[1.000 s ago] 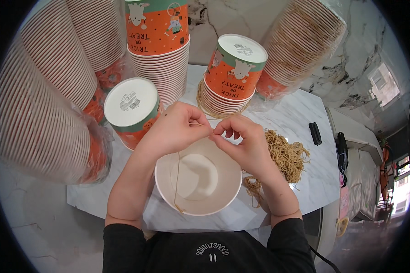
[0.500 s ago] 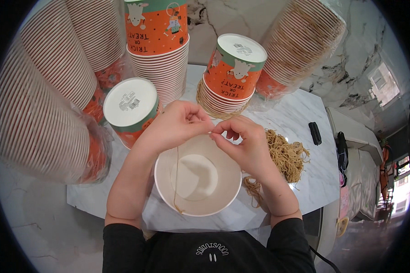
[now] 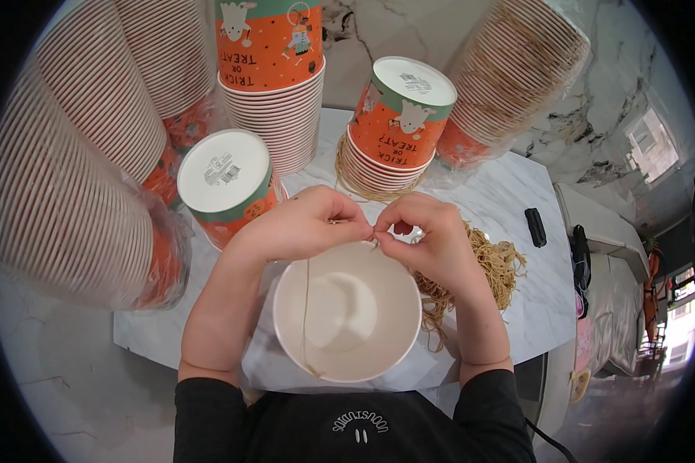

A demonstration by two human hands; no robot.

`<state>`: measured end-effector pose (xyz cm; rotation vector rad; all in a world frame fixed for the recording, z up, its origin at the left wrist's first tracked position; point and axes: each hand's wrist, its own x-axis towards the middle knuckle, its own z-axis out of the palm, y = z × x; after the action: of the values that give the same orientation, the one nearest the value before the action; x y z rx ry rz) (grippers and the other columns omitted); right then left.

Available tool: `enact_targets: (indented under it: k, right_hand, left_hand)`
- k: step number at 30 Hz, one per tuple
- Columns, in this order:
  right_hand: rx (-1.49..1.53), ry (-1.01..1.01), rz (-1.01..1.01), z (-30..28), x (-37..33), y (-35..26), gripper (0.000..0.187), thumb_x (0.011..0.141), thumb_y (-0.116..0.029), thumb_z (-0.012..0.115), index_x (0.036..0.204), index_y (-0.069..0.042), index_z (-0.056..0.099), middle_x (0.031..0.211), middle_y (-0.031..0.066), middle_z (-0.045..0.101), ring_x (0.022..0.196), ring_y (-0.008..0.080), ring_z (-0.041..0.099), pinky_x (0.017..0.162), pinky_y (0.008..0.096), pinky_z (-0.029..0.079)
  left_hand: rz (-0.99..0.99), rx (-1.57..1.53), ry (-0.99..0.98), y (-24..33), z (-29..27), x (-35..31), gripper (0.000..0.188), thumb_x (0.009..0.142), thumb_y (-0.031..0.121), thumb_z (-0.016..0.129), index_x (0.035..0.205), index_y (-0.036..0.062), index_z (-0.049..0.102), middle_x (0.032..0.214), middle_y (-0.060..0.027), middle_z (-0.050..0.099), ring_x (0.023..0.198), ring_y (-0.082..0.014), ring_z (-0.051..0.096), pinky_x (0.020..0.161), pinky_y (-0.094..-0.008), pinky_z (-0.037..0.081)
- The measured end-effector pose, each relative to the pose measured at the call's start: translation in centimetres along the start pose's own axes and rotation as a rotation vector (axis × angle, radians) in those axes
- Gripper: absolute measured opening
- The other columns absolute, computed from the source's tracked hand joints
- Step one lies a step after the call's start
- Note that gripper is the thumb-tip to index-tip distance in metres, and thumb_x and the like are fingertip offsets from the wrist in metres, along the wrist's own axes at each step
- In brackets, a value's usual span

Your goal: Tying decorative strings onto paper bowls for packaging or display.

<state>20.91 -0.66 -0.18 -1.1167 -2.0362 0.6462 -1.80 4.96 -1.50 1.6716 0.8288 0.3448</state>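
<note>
A large paper bucket (image 3: pixel 398 328), white inside, stands mouth up on the table in front of me. A thin tan cord (image 3: pixel 306 309) runs from under my left hand (image 3: pixel 316 224) across the bucket's mouth to its near rim. Thumb and fingers of my left hand are pinched together at the far rim. Against them, my right hand (image 3: pixel 425 239) pinches too, thumb and forefinger meeting at the rim. The fingertips hide most of what they hold; it looks like the cord's end. Beside my right wrist lies a tangled heap of tan cords (image 3: pixel 498 266).
Stacked orange buckets (image 3: pixel 274 116) rise behind my hands, with a shorter stack (image 3: pixel 398 127) to their right. Another upturned bucket (image 3: pixel 224 174) stands by my left forearm. Plastic-wrapped stacks (image 3: pixel 69 201) crowd the left. A small black object (image 3: pixel 534 227) lies at the table's right.
The bucket has shifted right and slightly nearer me. Both hands have moved the same way, still pinching together, and now meet at its far rim.
</note>
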Motion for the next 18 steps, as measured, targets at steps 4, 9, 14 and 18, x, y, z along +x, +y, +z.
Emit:
enact_targets:
  k: [4, 9, 14, 18]
  right_hand:
    - [-0.093, 0.122, -0.137, 0.2, 0.4, 1.2, 0.015, 0.076, 0.000, 0.079, 0.089, -0.002, 0.071, 0.084, 0.0086, 0.070, 0.080, 0.0234, 0.068, 0.070, 0.0355, 0.055]
    - [-0.139, 0.135, -0.244, -0.4, 0.8, 2.0, 0.016, 0.077, 0.001, 0.079, 0.091, -0.003, 0.072, 0.087, 0.0075, 0.072, 0.082, 0.0245, 0.069, 0.072, 0.0364, 0.055]
    - [-0.011, 0.043, -0.223, -1.5, 0.8, 2.0, 0.014, 0.078, 0.001, 0.079, 0.091, -0.003, 0.074, 0.089, 0.0058, 0.073, 0.083, 0.0239, 0.069, 0.074, 0.0353, 0.054]
    - [0.073, -0.025, -0.211, -1.8, 0.7, 1.8, 0.012, 0.079, 0.000, 0.080, 0.089, -0.003, 0.075, 0.090, 0.0062, 0.074, 0.084, 0.0231, 0.069, 0.073, 0.0345, 0.054]
  left_hand:
    - [0.134, -0.101, 0.019, -0.7, 0.6, 0.7, 0.017, 0.099, 0.016, 0.068, 0.106, 0.0005, 0.072, 0.082, 0.0053, 0.068, 0.075, -0.0006, 0.058, 0.065, -0.0208, 0.046]
    - [0.030, -0.353, 0.014, -0.5, 1.4, 1.5, 0.022, 0.098, 0.023, 0.071, 0.107, 0.0034, 0.067, 0.069, 0.0070, 0.057, 0.059, -0.0004, 0.047, 0.050, -0.0214, 0.031]
    - [-0.056, -0.503, -0.106, -1.5, 0.4, 2.1, 0.022, 0.097, 0.027, 0.074, 0.103, 0.0063, 0.070, 0.067, 0.0075, 0.057, 0.056, -0.0004, 0.046, 0.049, -0.0200, 0.030]
    - [-0.063, -0.502, -0.117, -1.9, 0.4, 2.5, 0.021, 0.096, 0.028, 0.076, 0.098, 0.0074, 0.074, 0.066, 0.0078, 0.058, 0.055, -0.0004, 0.045, 0.050, -0.0186, 0.029]
